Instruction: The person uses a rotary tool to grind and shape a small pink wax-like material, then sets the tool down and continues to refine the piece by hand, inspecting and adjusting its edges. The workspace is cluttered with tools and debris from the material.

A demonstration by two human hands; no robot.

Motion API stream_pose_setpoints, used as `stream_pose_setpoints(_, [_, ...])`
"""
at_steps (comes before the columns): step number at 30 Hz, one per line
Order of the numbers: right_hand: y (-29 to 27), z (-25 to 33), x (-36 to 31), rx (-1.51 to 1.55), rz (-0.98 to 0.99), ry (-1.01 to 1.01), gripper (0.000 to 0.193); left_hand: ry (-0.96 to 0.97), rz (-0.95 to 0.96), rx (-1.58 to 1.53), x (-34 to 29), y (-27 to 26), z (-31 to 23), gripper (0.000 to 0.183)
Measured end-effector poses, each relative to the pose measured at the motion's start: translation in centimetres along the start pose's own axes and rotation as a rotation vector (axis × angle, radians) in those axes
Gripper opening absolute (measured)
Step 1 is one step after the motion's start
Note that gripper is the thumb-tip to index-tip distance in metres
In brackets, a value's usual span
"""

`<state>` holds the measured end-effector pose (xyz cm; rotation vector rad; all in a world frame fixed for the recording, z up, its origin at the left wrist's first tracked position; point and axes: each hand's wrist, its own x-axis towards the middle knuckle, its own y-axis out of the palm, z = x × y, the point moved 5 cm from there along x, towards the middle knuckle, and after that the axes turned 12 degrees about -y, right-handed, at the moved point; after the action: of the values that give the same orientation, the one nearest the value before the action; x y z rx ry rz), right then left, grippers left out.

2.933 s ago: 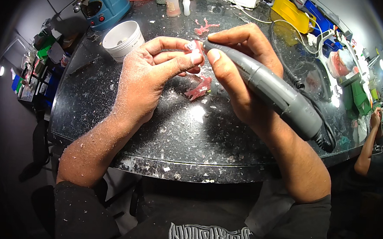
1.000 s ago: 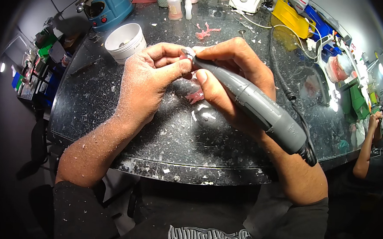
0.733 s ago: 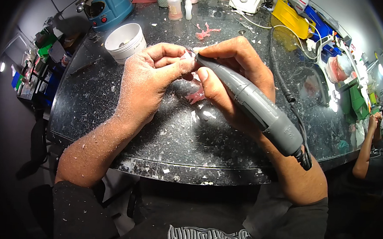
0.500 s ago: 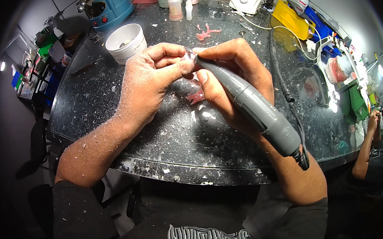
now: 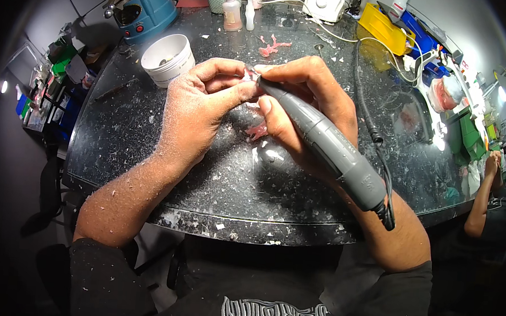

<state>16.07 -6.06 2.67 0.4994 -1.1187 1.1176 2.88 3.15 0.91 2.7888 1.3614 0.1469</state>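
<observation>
My right hand (image 5: 319, 95) is closed pen-like round a grey rotary handpiece (image 5: 339, 154), whose tip points to the upper left. A small pinkish-white piece (image 5: 249, 74) is pinched between the thumb and fingers of my left hand (image 5: 193, 106); most of it is hidden by the fingers. The handpiece's nose meets that piece, or comes very close to it, and both hands nearly touch there. White shavings coat my left hand and forearm. Below the hands, a branching pink piece (image 5: 257, 131) lies on the dark speckled table (image 5: 223, 185).
A white tub (image 5: 175, 68) stands left of my hands. Another branching pink piece (image 5: 273, 46) lies beyond them, near small bottles (image 5: 232, 14). A blue machine (image 5: 146, 15) is at the far left, a yellow bin (image 5: 385, 30) at the far right. Another person's arm (image 5: 482, 198) shows at right.
The rear of the handpiece has swung slightly left and down, my right hand shifting with it. My left hand keeps its pinch almost in place.
</observation>
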Motion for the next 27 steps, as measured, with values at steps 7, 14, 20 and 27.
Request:
stream_pose_setpoints(7, [-1.6, -0.3, 0.6, 0.118, -0.193, 0.253, 0.031, 0.059, 0.023, -0.155, 0.7, 0.2, -0.2, 0.019])
stream_pose_setpoints(14, [-1.4, -1.9, -0.1, -0.010, -0.069, 0.197, 0.028, -0.082, 0.146, -0.252, 1.2, 0.2, 0.9, 0.023])
stream_pose_setpoints(20, [-2.0, -2.3, 0.0, -0.034, -0.095, 0.192, 0.026, -0.117, 0.135, -0.154, 1.2, -0.1, 0.8, 0.029])
stream_pose_setpoints(27, [-2.1, -2.5, -0.4, -0.011, -0.060, 0.284, 0.026, -0.182, 0.064, -0.150, 1.6, -0.6, 1.4, 0.019])
